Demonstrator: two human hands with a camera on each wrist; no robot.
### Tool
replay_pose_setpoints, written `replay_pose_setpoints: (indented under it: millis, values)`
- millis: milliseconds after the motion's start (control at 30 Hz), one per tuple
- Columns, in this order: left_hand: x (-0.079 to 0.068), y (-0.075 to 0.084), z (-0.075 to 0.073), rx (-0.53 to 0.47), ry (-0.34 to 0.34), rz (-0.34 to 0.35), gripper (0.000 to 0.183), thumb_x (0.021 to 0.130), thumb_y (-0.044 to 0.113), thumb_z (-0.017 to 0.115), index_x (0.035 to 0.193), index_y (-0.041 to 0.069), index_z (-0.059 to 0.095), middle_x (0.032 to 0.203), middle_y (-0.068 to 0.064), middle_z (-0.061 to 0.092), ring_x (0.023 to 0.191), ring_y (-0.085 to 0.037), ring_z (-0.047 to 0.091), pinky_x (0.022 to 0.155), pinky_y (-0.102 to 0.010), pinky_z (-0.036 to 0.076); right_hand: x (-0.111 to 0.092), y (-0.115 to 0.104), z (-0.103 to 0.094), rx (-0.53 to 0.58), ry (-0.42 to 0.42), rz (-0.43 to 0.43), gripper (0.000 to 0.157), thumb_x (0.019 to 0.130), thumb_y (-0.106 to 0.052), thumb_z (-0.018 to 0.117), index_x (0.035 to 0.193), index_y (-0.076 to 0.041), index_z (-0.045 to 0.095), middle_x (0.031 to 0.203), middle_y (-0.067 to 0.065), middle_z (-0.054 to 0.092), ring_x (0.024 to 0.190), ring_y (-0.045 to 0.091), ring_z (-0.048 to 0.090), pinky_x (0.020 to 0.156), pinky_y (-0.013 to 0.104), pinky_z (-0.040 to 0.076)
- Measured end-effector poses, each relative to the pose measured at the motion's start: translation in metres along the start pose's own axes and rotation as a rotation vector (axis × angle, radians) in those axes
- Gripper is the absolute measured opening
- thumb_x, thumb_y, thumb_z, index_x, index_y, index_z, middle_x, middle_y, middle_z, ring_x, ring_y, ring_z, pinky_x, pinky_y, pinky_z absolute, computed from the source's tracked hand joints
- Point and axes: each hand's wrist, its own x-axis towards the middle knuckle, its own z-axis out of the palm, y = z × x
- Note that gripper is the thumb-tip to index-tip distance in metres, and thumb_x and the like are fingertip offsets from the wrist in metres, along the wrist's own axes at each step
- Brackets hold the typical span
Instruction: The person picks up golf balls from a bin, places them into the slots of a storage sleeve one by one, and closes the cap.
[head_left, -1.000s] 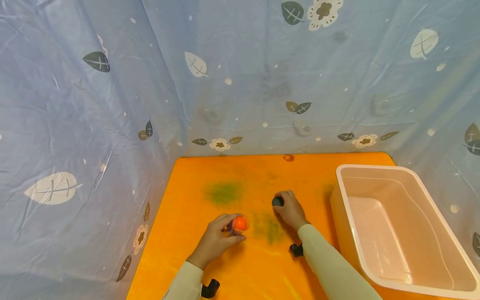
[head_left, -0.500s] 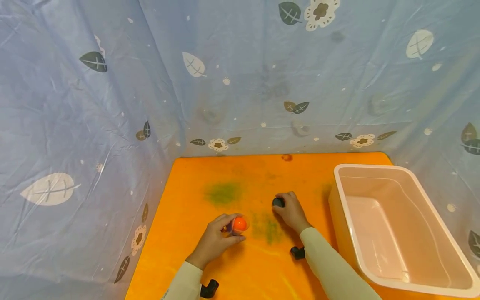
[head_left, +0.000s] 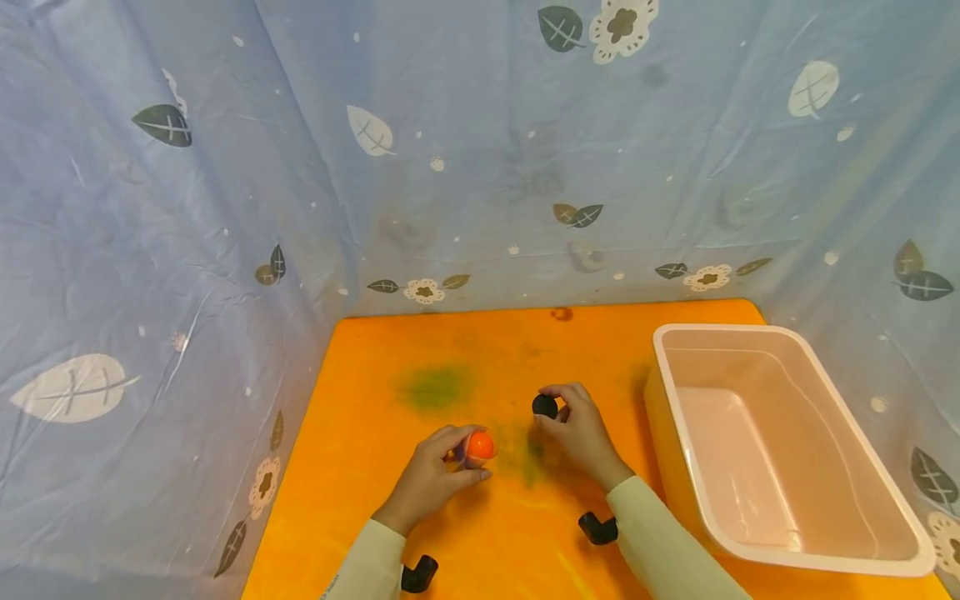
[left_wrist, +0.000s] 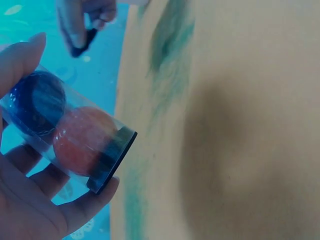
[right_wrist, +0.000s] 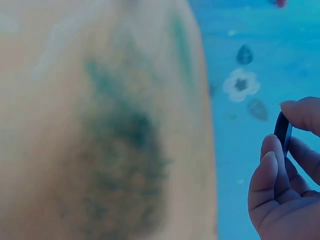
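Note:
My left hand [head_left: 435,477] grips a clear tube [left_wrist: 97,96] between thumb and fingers, above the table. In the left wrist view the tube holds a dark blue ball [left_wrist: 37,102] and an orange-red ball [left_wrist: 82,140], and a black cap [left_wrist: 112,159] closes the end beside the second ball. An orange ball [head_left: 480,446] shows in the tube from the head view. To the right, my right hand [head_left: 585,429] pinches a flat round black cap [head_left: 545,407], apart from the tube. The right wrist view shows this black cap [right_wrist: 282,132] edge-on between thumb and fingers.
A deep pale-pink plastic bin [head_left: 690,467] stands at the right of the orange table [head_left: 390,358]. Green stains [head_left: 435,387] mark the tabletop. A blue patterned curtain [head_left: 480,192] encloses the table at the back and sides. Black wrist mounts [head_left: 597,528] stick out by both sleeves.
My right hand has shifted slightly left and turned the black cap so its round face shows more. My left hand stays nearly still with the tube. The head view has shifted slightly.

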Motion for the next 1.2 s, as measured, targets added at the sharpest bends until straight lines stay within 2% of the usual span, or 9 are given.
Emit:
replay_pose_setpoints:
  millis: [200, 333, 433, 533, 667, 767, 933, 1200]
  values:
    - [0.004, 0.001, 0.003, -0.006, 0.005, 0.030, 0.058, 0.094, 0.036, 0.091, 0.147, 0.037, 0.068, 0.118, 0.016, 0.067, 0.100, -0.017, 0.060, 0.090, -0.038, 0.053, -0.017, -0.030, -0.009, 0.069, 0.006, -0.113, 0.040, 0.094, -0.005, 0.088, 0.132, -0.007, 0.073, 0.120, 0.010, 0.059, 0.078, 0.021, 0.057, 0.068, 0.026, 0.051]
    - [0.007, 0.000, 0.006, 0.003, 0.003, 0.045, 0.059, 0.093, 0.030, 0.091, 0.147, 0.034, 0.068, 0.118, 0.014, 0.067, 0.100, -0.016, 0.061, 0.090, -0.037, 0.053, -0.026, -0.049, -0.012, 0.140, -0.051, -0.166, 0.041, 0.095, -0.005, 0.088, 0.132, -0.008, 0.072, 0.120, 0.010, 0.059, 0.080, 0.021, 0.062, 0.072, 0.026, 0.056]
    - [0.009, -0.001, 0.009, -0.001, -0.008, 0.057, 0.060, 0.093, 0.023, 0.092, 0.148, 0.029, 0.069, 0.121, 0.013, 0.067, 0.102, -0.016, 0.063, 0.092, -0.039, 0.054, -0.031, -0.060, -0.012, 0.165, -0.095, -0.189, 0.042, 0.095, -0.005, 0.087, 0.133, -0.010, 0.071, 0.120, 0.008, 0.058, 0.083, 0.022, 0.063, 0.074, 0.027, 0.057]
    - [0.012, -0.001, 0.012, -0.013, -0.024, 0.066, 0.059, 0.093, 0.019, 0.092, 0.147, 0.028, 0.070, 0.123, 0.013, 0.068, 0.107, -0.014, 0.064, 0.095, -0.041, 0.055, -0.034, -0.067, -0.011, 0.177, -0.131, -0.224, 0.042, 0.095, -0.006, 0.087, 0.133, -0.012, 0.071, 0.123, 0.007, 0.059, 0.085, 0.023, 0.063, 0.076, 0.029, 0.058]
    - [0.016, -0.001, 0.015, -0.022, -0.040, 0.087, 0.058, 0.093, 0.021, 0.092, 0.145, 0.033, 0.069, 0.122, 0.014, 0.067, 0.109, -0.013, 0.065, 0.099, -0.040, 0.055, -0.036, -0.072, -0.009, 0.190, -0.188, -0.252, 0.040, 0.096, -0.008, 0.087, 0.133, -0.010, 0.071, 0.124, 0.007, 0.062, 0.085, 0.022, 0.066, 0.076, 0.031, 0.060]
    - [0.017, -0.001, 0.015, -0.021, -0.046, 0.111, 0.057, 0.094, 0.027, 0.091, 0.146, 0.034, 0.068, 0.120, 0.013, 0.067, 0.105, -0.015, 0.064, 0.097, -0.041, 0.056, -0.037, -0.074, -0.006, 0.177, -0.222, -0.261, 0.039, 0.097, -0.012, 0.087, 0.133, -0.010, 0.071, 0.123, 0.005, 0.065, 0.084, 0.021, 0.068, 0.074, 0.032, 0.060]
    - [0.017, -0.002, 0.016, -0.024, -0.066, 0.105, 0.059, 0.095, 0.034, 0.090, 0.149, 0.036, 0.066, 0.119, 0.014, 0.067, 0.103, -0.014, 0.064, 0.097, -0.040, 0.055, -0.037, -0.073, -0.003, 0.131, -0.244, -0.257, 0.038, 0.098, -0.017, 0.086, 0.133, -0.014, 0.072, 0.120, 0.002, 0.067, 0.083, 0.019, 0.067, 0.071, 0.031, 0.058]
    - [0.017, -0.003, 0.016, -0.017, -0.059, 0.133, 0.060, 0.095, 0.031, 0.090, 0.150, 0.031, 0.067, 0.122, 0.013, 0.067, 0.105, -0.014, 0.065, 0.094, -0.038, 0.057, -0.036, -0.071, -0.003, 0.064, -0.295, -0.280, 0.041, 0.098, -0.016, 0.086, 0.135, -0.012, 0.071, 0.120, -0.001, 0.068, 0.085, 0.015, 0.068, 0.072, 0.032, 0.060]
